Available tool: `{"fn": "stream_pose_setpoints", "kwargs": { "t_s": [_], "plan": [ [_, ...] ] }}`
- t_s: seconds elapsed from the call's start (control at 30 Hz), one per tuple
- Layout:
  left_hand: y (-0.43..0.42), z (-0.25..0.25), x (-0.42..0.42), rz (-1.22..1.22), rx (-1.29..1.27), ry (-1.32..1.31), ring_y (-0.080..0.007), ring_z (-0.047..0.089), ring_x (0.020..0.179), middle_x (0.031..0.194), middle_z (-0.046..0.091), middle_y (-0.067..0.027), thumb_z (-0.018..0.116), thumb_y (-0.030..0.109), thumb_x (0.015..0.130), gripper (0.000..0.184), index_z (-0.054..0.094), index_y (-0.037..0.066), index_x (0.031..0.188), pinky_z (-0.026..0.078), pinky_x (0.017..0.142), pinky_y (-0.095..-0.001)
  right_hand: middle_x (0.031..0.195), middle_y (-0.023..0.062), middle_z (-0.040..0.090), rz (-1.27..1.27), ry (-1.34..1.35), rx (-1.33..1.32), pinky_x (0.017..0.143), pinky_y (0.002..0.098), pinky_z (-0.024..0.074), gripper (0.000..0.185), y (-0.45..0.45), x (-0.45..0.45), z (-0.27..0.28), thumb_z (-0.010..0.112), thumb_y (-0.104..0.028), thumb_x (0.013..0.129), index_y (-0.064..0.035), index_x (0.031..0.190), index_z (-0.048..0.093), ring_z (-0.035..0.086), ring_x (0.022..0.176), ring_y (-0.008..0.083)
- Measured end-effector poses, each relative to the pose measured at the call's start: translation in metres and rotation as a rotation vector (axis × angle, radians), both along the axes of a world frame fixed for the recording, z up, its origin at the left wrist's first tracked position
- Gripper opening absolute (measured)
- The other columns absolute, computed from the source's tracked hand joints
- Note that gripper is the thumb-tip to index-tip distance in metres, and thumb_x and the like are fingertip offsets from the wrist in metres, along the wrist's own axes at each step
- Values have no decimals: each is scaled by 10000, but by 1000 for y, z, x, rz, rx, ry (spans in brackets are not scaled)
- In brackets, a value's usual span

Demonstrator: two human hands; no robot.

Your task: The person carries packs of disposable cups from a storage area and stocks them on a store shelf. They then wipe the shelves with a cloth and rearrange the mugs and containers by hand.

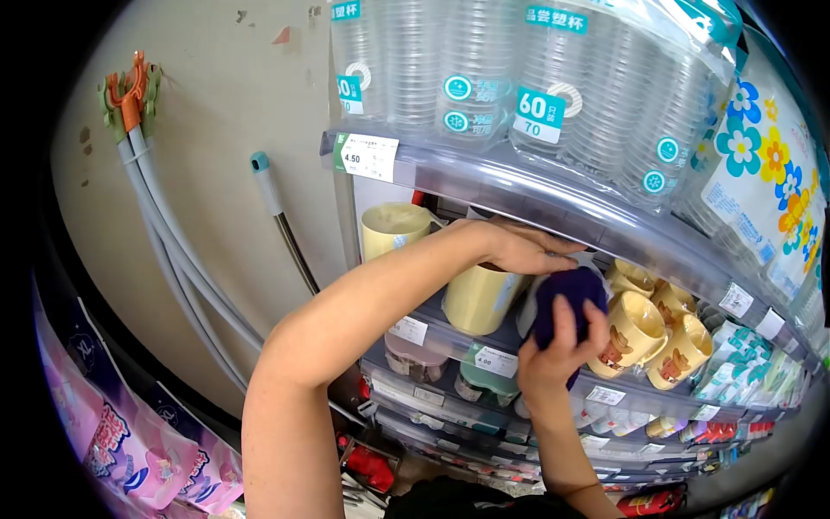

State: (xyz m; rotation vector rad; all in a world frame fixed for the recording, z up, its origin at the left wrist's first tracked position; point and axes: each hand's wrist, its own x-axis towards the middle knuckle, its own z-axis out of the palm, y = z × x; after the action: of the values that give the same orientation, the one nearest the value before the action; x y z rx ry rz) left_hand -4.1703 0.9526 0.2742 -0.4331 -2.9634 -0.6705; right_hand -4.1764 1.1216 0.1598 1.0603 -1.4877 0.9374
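Observation:
My right hand [558, 350] is closed on a dark purple cloth [566, 298], pressing it against a pale cup-like container [527, 316] on the shelf; most of that container is hidden behind the cloth. My left hand [523, 248] reaches across from the left, over a pale yellow cup [478, 298]. Its fingers are stretched out towards the top of the cloth and the pale container, and no held thing shows in them. Another yellow cup [393, 229] stands further left on the same shelf.
Packs of clear plastic cups [596, 95] fill the shelf above, whose edge [519, 186] hangs close over my hands. Yellow mugs with bear pictures [631, 333] stand to the right. Mop poles [169, 225] lean on the wall; pink packages [130, 450] are at lower left.

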Motion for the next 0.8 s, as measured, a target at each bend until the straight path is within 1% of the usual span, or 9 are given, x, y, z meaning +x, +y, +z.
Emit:
{"fn": "stream_pose_setpoints", "kwargs": {
  "t_s": [0.03, 0.1, 0.17, 0.2, 0.3, 0.37, 0.43, 0.7, 0.8],
  "plan": [
    [1, 3, 3, -59, 77, -19, -286, 406, 1320, 1412, 463, -135, 411, 513, 959, 567, 464, 145, 1387, 282, 1099, -348, 1241, 197, 383, -12, 56, 49, 972, 466, 347, 617, -5, 2, -2, 648, 65, 599, -67, 1197, 572, 413, 1151, 368],
    [4, 9, 8, 29, 0, -5, -278, 410, 1317, 1412, 464, -134, 414, 495, 961, 556, 458, 143, 1390, 284, 1097, -342, 1208, 177, 428, 190, 54, 145, 953, 469, 359, 562, -23, 9, -1, 634, 47, 604, -91, 1149, 627, 442, 1108, 349],
    [0, 7, 1, -45, -114, 53, -268, 403, 1325, 1423, 454, -130, 423, 490, 959, 562, 442, 146, 1403, 275, 1100, -332, 1165, 161, 478, 102, 235, 131, 935, 472, 374, 499, -45, 21, 5, 636, 10, 635, -109, 1119, 657, 466, 1061, 335],
    [0, 6, -1, -37, -102, 50, -270, 407, 1323, 1424, 452, -132, 432, 502, 952, 579, 443, 137, 1402, 283, 1095, -337, 1120, 71, 537, 36, 287, 86, 745, 372, 427, 316, -53, 23, 6, 657, -157, 742, -141, 1056, 689, 488, 950, 295],
    [4, 5, 7, 33, 24, -1, -283, 414, 1315, 1425, 450, -136, 436, 506, 949, 587, 442, 134, 1403, 300, 1084, -345, 1087, 49, 562, 8, 390, 266, 734, 361, 424, 297, -60, 36, 10, 597, -179, 775, -122, 1052, 689, 493, 935, 288],
    [8, 13, 11, 72, -15, -78, -286, 407, 1320, 1433, 441, -137, 432, 508, 949, 590, 429, 142, 1412, 302, 1080, -346, 1069, 46, 580, 5, 376, 361, 728, 348, 418, 299, -61, 43, 8, 580, -186, 771, -93, 1036, 684, 501, 948, 277],
    [5, 7, 6, 36, -74, 12, -281, 398, 1328, 1441, 433, -134, 435, 511, 947, 597, 415, 151, 1423, 295, 1084, -339, 1066, 57, 579, 79, 396, 471, 716, 345, 413, 288, -58, 47, 6, 590, -192, 760, -72, 1006, 680, 510, 953, 267],
    [0, -4, -1, 55, -24, 10, -272, 391, 1334, 1449, 425, -122, 454, 486, 951, 569, 421, 167, 1421, 293, 1086, -335, 1040, 45, 578, 176, 132, 498, 762, 358, 437, 310, -1, 44, -4, 633, -196, 714, -77, 998, 671, 518, 950, 269],
    [3, 3, 6, 26, -30, 34, -264, 390, 1334, 1449, 426, -119, 456, 465, 960, 552, 424, 157, 1417, 291, 1088, -333, 1063, 72, 573, 172, -18, 422, 837, 414, 425, 404, 47, 29, 15, 624, -86, 645, -98, 1045, 682, 515, 976, 298]
  ]
}}
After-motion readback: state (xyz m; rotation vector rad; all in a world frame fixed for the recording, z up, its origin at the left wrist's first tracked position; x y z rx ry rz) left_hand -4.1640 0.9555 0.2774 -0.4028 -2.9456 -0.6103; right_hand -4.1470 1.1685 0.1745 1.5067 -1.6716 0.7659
